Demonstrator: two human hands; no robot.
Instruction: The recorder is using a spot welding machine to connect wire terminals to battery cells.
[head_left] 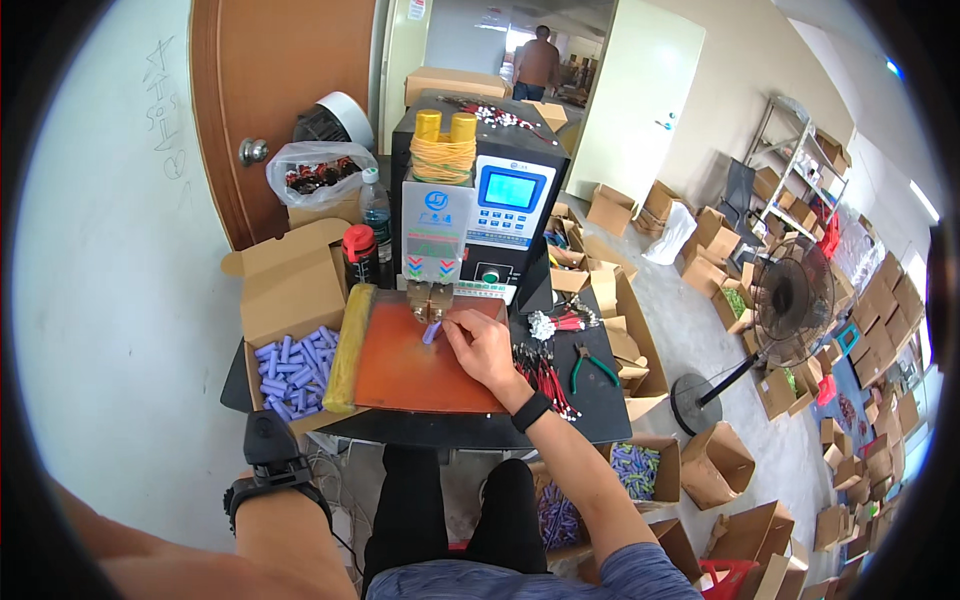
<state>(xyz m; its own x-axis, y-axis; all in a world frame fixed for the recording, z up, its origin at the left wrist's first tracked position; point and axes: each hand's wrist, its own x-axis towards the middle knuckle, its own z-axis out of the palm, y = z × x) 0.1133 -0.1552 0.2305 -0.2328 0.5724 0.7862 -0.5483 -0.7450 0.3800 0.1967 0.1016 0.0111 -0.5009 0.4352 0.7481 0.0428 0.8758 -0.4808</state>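
Observation:
My right hand (482, 348) reaches over the orange work mat (400, 365), its thumb and fingers closed on a small purple battery cell (431, 332). The cell is tilted and sits just below the brass electrode tips (430, 303) of a spot welding machine (437, 225). Whether the tips touch it, I cannot tell. A black device strapped to my left wrist (272, 448) hides my left hand and its fingers. Nearest to that wrist is an open cardboard box (290, 265) full of loose purple cells (297, 370).
A yellow padded roll (350, 350) borders the mat's left side. To the right lie red wire leads (540, 378) and green-handled pliers (592, 368). Behind the box stand a red-capped bottle (360, 255) and a water bottle (375, 210). A floor fan (790, 298) and several cartons fill the right side; a person (537, 62) stands beyond the doorway.

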